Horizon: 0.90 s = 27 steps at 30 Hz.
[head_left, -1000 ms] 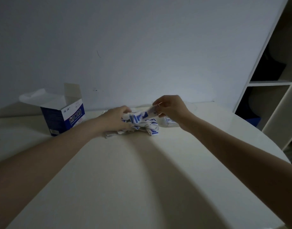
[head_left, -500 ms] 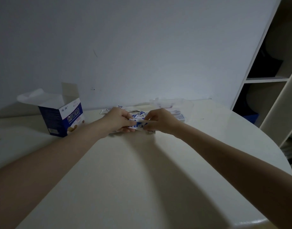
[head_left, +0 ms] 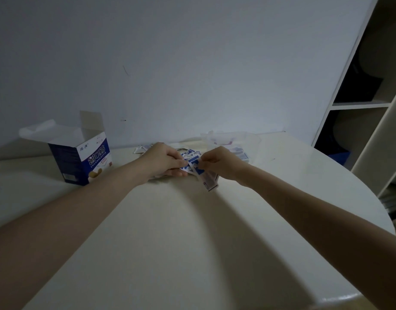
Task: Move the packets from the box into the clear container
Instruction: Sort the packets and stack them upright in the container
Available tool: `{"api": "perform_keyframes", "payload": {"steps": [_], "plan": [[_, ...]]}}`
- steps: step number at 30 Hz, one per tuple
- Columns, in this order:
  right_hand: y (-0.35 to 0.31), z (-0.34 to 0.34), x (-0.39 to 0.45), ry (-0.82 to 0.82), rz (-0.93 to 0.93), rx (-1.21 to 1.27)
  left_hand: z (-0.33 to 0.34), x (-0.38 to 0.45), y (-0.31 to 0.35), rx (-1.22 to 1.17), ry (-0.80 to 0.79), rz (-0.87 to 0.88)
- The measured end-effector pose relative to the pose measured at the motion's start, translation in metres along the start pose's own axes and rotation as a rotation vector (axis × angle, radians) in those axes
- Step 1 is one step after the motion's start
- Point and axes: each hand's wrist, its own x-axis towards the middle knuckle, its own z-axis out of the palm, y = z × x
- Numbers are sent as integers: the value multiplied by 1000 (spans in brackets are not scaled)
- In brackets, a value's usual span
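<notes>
A pile of small blue-and-white packets [head_left: 193, 163] lies on the white table [head_left: 181, 242] near the wall. My left hand [head_left: 164, 161] grips some of them from the left. My right hand [head_left: 219, 163] pinches a few packets, which hang down toward the table [head_left: 209, 181]. The clear container [head_left: 232, 142] stands just behind my right hand, with packets inside [head_left: 240, 153]. The blue-and-white box [head_left: 85, 157] stands open at the left, flaps up.
A few loose packets [head_left: 142, 149] lie behind my left hand near the wall. White shelving [head_left: 367, 104] stands to the right of the table. The table's rounded edge curves along the right and front.
My right hand came down from a raised position near the container to the pile and now pinches packets beside my left hand. The view shifted slightly.
</notes>
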Motion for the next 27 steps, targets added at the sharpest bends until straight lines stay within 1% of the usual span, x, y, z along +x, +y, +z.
{"api": "perform_keyframes", "payload": {"steps": [1,3,4,5,8,10,11,13,16,18,27], "plan": [[1,-4,0,61,-21,-99,0,2,1,111,25,39],[6,-15,1,155,-72,-320,-6,10,4,512,138,160],[10,-21,1,158,-98,-387,-8,14,5,671,181,207],[14,-25,0,140,-119,-426,-9,16,4,756,179,229],[24,-26,-6,33,-147,-482,0,24,-3,888,22,271],[30,-21,-11,-33,-160,-477,10,30,-11,973,-100,313],[32,-19,-13,-53,-164,-459,14,32,-13,1024,-134,331],[38,-19,-13,-74,-166,-442,20,35,-15,1111,-125,346],[43,-21,-13,-106,-176,-452,24,34,-11,1225,0,358],[46,-22,-14,-117,-187,-423,22,34,-12,1292,48,356],[42,-11,-7,-67,-215,-313,-7,8,-19,1279,-65,404]]}}
